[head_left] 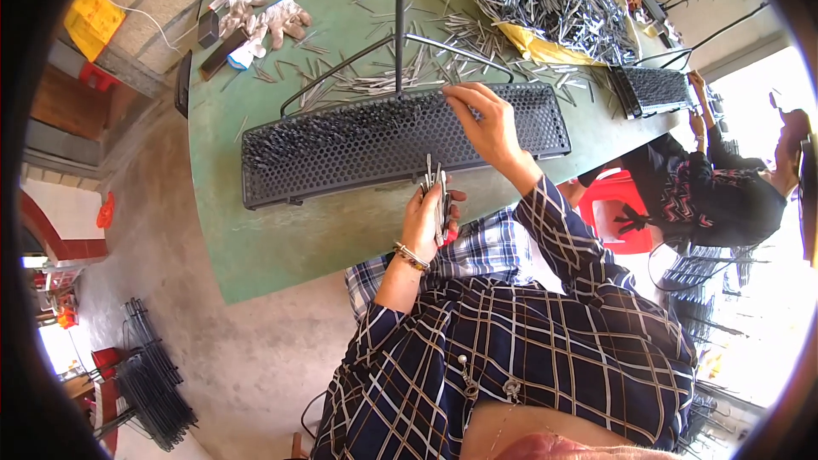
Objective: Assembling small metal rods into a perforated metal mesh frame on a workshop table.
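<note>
In front of me on the green table lies a long black perforated rack (358, 162) with rows of round holes. Dark pins (294, 138) stand packed in its left and far rows, while many holes on the right and near side are bare. My left hand (417, 226) is closed around a bunch of thin metal pins (440, 196) just off the rack's near edge. Over the rack, right of its middle, my right hand (492, 123) is pinched at the far rows. Whatever its fingertips hold is too small to make out.
Loose pins (375, 81) are strewn behind the rack, where a black upright rod (399, 17) rises. A yellow-edged sack (545, 0) holds a heap of pins. Gloves (277, 21) lie at the far left. To the right, another person (707, 196) works at a second rack (660, 89).
</note>
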`<action>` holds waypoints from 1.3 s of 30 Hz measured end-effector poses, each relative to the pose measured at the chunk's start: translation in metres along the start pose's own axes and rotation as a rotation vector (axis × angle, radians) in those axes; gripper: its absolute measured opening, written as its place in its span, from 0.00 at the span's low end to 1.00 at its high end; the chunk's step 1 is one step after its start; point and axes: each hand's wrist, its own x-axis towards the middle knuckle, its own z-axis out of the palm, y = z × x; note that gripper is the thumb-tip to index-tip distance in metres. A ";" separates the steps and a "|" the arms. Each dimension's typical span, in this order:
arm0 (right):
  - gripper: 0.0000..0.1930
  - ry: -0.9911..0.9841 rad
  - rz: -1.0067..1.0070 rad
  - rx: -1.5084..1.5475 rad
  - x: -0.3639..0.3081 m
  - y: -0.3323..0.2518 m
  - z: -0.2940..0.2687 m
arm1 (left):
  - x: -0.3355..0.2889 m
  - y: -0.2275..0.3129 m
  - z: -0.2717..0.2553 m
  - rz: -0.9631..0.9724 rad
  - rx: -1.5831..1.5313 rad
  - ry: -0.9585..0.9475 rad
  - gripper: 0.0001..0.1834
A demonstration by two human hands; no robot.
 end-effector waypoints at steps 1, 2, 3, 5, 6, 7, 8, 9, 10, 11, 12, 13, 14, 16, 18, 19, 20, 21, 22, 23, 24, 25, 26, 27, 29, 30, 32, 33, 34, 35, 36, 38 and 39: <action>0.08 -0.034 0.034 0.015 0.001 0.005 0.009 | -0.002 0.002 -0.001 -0.002 0.005 0.007 0.15; 0.08 -0.068 0.068 0.028 0.002 0.008 0.017 | -0.002 0.003 -0.004 0.002 -0.002 0.001 0.15; 0.07 -0.092 0.088 0.037 0.002 0.010 0.022 | -0.004 0.003 -0.006 0.000 0.017 -0.001 0.15; 0.07 -0.108 0.068 -0.004 -0.001 0.017 0.029 | -0.001 0.000 -0.015 0.003 0.031 -0.040 0.16; 0.08 -0.116 0.049 -0.040 0.000 0.016 0.029 | -0.003 0.001 -0.016 0.004 0.027 -0.045 0.16; 0.08 -0.123 0.044 -0.041 0.002 0.013 0.030 | -0.004 0.002 -0.018 0.009 0.027 -0.047 0.16; 0.08 -0.138 0.026 -0.064 0.005 0.011 0.030 | -0.006 0.002 -0.020 0.014 0.028 -0.050 0.16; 0.08 -0.151 0.010 -0.086 0.006 0.008 0.030 | -0.006 0.002 -0.021 0.005 0.024 -0.048 0.16; 0.08 -0.156 0.007 -0.085 0.009 0.005 0.029 | -0.006 0.005 -0.021 0.008 0.019 -0.047 0.16; 0.08 -0.138 0.038 -0.090 0.011 0.002 0.028 | -0.008 0.008 -0.021 0.002 0.017 -0.065 0.16; 0.08 -0.119 0.069 -0.094 0.013 0.000 0.026 | -0.009 0.009 -0.020 -0.003 0.016 -0.081 0.16; 0.07 -0.119 0.085 -0.095 0.015 -0.003 0.023 | -0.009 0.010 -0.019 -0.001 0.006 -0.107 0.17; 0.07 -0.117 0.085 -0.090 0.016 -0.001 0.023 | -0.009 0.013 -0.018 0.001 0.009 -0.103 0.17; 0.07 -0.202 0.035 -0.098 0.016 0.008 0.025 | -0.011 0.018 -0.015 -0.020 0.041 -0.079 0.17; 0.08 -0.229 0.033 -0.084 0.011 0.015 0.030 | -0.013 0.019 -0.012 -0.031 0.033 -0.054 0.17; 0.08 -0.265 -0.008 -0.066 0.009 0.017 0.032 | -0.012 0.018 -0.011 -0.015 0.083 -0.035 0.17; 0.09 -0.300 -0.050 -0.048 0.006 0.019 0.034 | -0.012 0.017 -0.009 0.001 0.133 -0.015 0.17; 0.09 -0.333 -0.067 -0.063 0.005 0.023 0.035 | -0.011 0.016 -0.007 0.017 0.126 -0.008 0.17; 0.09 -0.329 -0.064 -0.048 0.004 0.024 0.034 | -0.010 0.015 -0.005 0.017 0.134 0.005 0.17; 0.09 -0.330 -0.079 -0.040 0.003 0.026 0.032 | -0.010 0.015 -0.001 0.024 0.116 0.031 0.17; 0.09 -0.329 -0.092 -0.032 0.003 0.028 0.031 | -0.009 0.016 0.003 0.029 0.098 0.056 0.17; 0.08 -0.315 -0.097 -0.018 0.002 0.031 0.031 | -0.008 0.016 0.008 0.050 0.097 0.056 0.16; 0.08 -0.310 -0.088 -0.005 0.001 0.034 0.029 | -0.006 0.015 0.014 0.045 0.107 0.068 0.16; 0.08 -0.213 -0.083 0.078 0.004 0.033 0.027 | -0.005 0.017 0.018 0.050 0.089 0.070 0.16; 0.11 -0.186 0.072 0.268 0.010 0.028 0.011 | 0.000 0.018 0.022 0.043 0.058 0.060 0.17; 0.11 -0.180 0.082 0.278 0.009 0.026 0.003 | 0.001 0.020 0.027 0.036 0.068 0.069 0.17; 0.13 -0.454 0.305 0.465 0.003 0.024 -0.008 | 0.004 0.024 0.036 0.082 0.093 0.021 0.17; 0.15 -0.542 0.352 0.579 -0.002 0.024 -0.009 | 0.005 0.024 0.038 0.094 0.119 -0.003 0.16; 0.13 -0.615 0.380 0.637 -0.005 0.025 -0.012 | 0.007 0.025 0.042 0.088 0.129 -0.007 0.16; 0.14 -0.643 0.475 0.681 -0.006 0.025 -0.016 | 0.008 0.026 0.045 0.083 0.161 -0.013 0.17; 0.14 -0.671 0.568 0.723 -0.004 0.024 -0.020 | 0.008 0.026 0.048 0.080 0.192 -0.019 0.17; 0.14 -0.515 0.598 0.815 -0.007 0.030 -0.016 | 0.007 0.026 0.045 0.063 0.185 -0.024 0.17; 0.14 -0.466 0.609 0.806 -0.004 0.034 -0.015 | 0.007 0.026 0.043 0.046 0.173 -0.029 0.17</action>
